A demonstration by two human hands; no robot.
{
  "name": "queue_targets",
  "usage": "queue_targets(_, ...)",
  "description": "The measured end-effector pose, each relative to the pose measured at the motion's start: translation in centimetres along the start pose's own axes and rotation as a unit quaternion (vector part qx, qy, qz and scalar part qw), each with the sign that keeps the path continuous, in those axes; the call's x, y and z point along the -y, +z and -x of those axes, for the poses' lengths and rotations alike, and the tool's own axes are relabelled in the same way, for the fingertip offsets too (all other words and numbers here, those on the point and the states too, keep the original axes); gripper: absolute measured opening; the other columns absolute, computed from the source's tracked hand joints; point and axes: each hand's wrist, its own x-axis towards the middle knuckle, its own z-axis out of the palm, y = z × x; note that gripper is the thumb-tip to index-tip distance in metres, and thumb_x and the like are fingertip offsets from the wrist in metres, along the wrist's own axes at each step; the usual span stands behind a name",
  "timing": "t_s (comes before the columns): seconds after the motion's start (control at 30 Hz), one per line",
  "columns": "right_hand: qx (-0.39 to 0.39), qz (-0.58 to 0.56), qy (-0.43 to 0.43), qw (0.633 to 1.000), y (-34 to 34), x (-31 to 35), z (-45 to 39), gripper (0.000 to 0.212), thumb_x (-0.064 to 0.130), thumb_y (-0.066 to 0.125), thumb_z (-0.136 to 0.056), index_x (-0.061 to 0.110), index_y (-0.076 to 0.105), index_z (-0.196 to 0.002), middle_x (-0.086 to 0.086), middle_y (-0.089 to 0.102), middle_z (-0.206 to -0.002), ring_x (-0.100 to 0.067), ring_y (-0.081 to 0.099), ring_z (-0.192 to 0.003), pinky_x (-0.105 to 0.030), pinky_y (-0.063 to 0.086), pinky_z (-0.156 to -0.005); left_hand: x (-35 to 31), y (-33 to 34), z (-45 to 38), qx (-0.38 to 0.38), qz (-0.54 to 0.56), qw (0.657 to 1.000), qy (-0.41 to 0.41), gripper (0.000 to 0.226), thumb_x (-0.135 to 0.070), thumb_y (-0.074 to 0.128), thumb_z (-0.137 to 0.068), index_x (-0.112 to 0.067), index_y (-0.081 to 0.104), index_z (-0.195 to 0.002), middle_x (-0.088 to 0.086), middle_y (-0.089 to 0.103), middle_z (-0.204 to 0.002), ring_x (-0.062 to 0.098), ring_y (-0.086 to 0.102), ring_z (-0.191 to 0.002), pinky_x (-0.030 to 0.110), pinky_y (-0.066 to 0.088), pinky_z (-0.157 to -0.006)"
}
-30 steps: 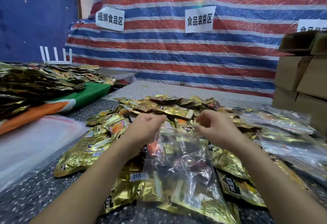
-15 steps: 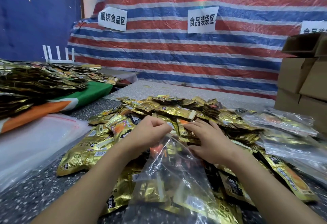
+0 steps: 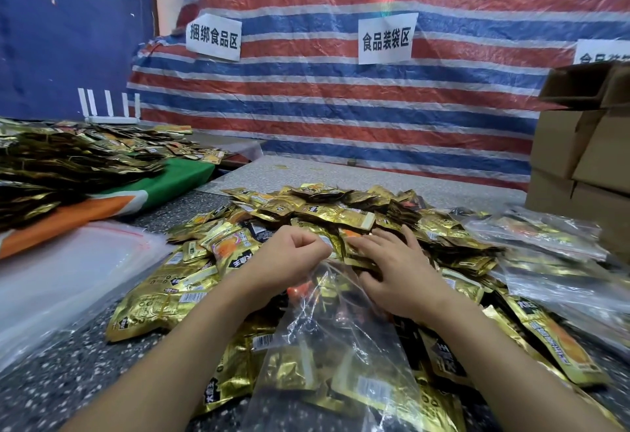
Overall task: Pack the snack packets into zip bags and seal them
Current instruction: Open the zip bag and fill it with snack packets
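Note:
A clear zip bag (image 3: 337,339) lies in front of me on the table, with gold packets inside it. My left hand (image 3: 289,254) pinches the bag's top edge in curled fingers. My right hand (image 3: 392,264) lies spread with straight fingers on the heap of gold snack packets (image 3: 341,213) just behind the bag's mouth. Larger gold packets (image 3: 163,298) lie to the left of my left forearm.
Filled clear zip bags (image 3: 545,237) lie at the right. A stack of empty zip bags (image 3: 51,278) lies at the left. Behind it, more packets (image 3: 68,162) are piled on a green and orange cloth. Cardboard boxes (image 3: 586,159) stand at the far right. A striped tarp hangs behind.
My right hand let go of the bag's top edge and moved forward and down onto the packet heap, its fingers spreading. My left hand kept its pinch on the bag.

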Motion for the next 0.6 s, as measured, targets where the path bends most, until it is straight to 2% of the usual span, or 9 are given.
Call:
queue_targets(0.07,-0.069,-0.073,0.021,0.995,-0.2,0.3,-0.2,0.055,0.041,0.039,-0.087,0.035,0.049,-0.14,0.017,0.059,-0.133,-0.008,0.039,-0.137,-0.047,-0.004,-0.121,-0.1,0.0,0.0,-0.009,-0.002,1.0,0.002,0.05,-0.007,0.054,-0.095,-0.018,0.042,-0.048,-0.007,0.035,-0.044,0.006,0.029,-0.039,0.012,0.032,-0.042)
queue_targets(0.13,-0.126,-0.146,0.043,0.98,-0.4,0.1,-0.2,0.04,0.036,0.044,-0.093,0.032,0.057,-0.131,0.022,0.063,-0.109,0.006,0.051,-0.115,-0.044,0.021,-0.116,-0.1,0.0,0.0,-0.014,-0.004,1.0,0.004,0.048,-0.008,0.053,-0.095,-0.016,0.042,-0.049,-0.006,0.033,-0.045,0.006,0.028,-0.039,0.011,0.033,-0.042)
queue_targets(0.2,-0.149,-0.247,0.069,0.955,-0.7,0.2,-0.3,0.023,0.03,0.048,-0.102,0.034,0.061,-0.12,0.016,0.064,-0.089,0.005,0.059,-0.083,-0.03,0.049,-0.081,-0.2,0.0,0.1,-0.014,-0.008,1.0,0.003,0.048,-0.008,0.053,-0.095,-0.015,0.041,-0.049,-0.006,0.033,-0.045,0.006,0.027,-0.039,0.01,0.033,-0.042)
queue_targets(0.23,-0.161,-0.304,0.084,0.935,-1.0,0.4,-0.4,0.018,0.028,0.048,-0.103,0.034,0.062,-0.111,0.007,0.065,-0.082,-0.001,0.059,-0.068,-0.025,0.048,-0.062,-0.2,0.0,0.1,-0.013,-0.009,1.0,0.002,0.048,-0.009,0.053,-0.095,-0.016,0.041,-0.049,-0.007,0.034,-0.045,0.006,0.028,-0.039,0.01,0.033,-0.042)
queue_targets(0.27,-0.184,-0.353,0.107,0.911,-1.3,0.5,-0.5,0.017,0.027,0.047,-0.104,0.033,0.062,-0.104,-0.001,0.065,-0.08,-0.011,0.059,-0.063,-0.028,0.048,-0.053,-0.1,0.0,0.0,-0.013,-0.01,1.0,0.002,0.048,-0.009,0.053,-0.095,-0.016,0.041,-0.049,-0.007,0.034,-0.044,0.006,0.028,-0.039,0.011,0.032,-0.042)
queue_targets(0.33,-0.213,-0.44,0.173,0.855,-2.2,0.7,-0.7,0.02,0.027,0.043,-0.106,0.026,0.062,-0.099,-0.011,0.067,-0.091,-0.033,0.065,-0.079,-0.045,0.06,-0.067,-0.1,0.0,0.0,-0.019,-0.01,1.0,0.005,0.048,-0.011,0.053,-0.096,-0.015,0.042,-0.05,-0.007,0.034,-0.045,0.007,0.028,-0.039,0.012,0.032,-0.042)
queue_targets(0.37,-0.214,-0.484,0.207,0.823,-2.7,0.7,-0.7,0.023,0.029,0.041,-0.106,0.024,0.063,-0.1,-0.012,0.068,-0.097,-0.036,0.067,-0.088,-0.052,0.06,-0.075,0.0,0.0,0.0,-0.024,-0.009,1.0,0.006,0.047,-0.012,0.054,-0.096,-0.015,0.043,-0.05,-0.007,0.034,-0.045,0.007,0.028,-0.039,0.012,0.031,-0.042)
queue_targets(0.5,-0.203,-0.678,0.295,0.642,-3.9,0.2,-0.8,0.024,0.032,0.041,-0.106,0.02,0.061,-0.109,-0.009,0.063,-0.116,-0.03,0.072,-0.095,-0.042,0.062,-0.067,0.0,0.1,0.0,-0.024,-0.009,1.0,0.008,0.046,-0.013,0.054,-0.096,-0.015,0.043,-0.051,-0.008,0.036,-0.044,0.007,0.028,-0.04,0.013,0.031,-0.042)
queue_targets(0.6,-0.177,-0.756,0.329,0.538,-4.4,-0.3,-0.9,0.037,0.038,0.045,-0.104,0.014,0.052,-0.131,-0.02,0.057,-0.129,-0.032,0.074,-0.091,-0.034,0.061,-0.062,0.0,0.1,0.0,-0.026,-0.014,1.0,0.005,0.045,-0.013,0.053,-0.096,-0.013,0.045,-0.052,-0.007,0.037,-0.046,0.008,0.03,-0.042,0.011,0.033,-0.043)
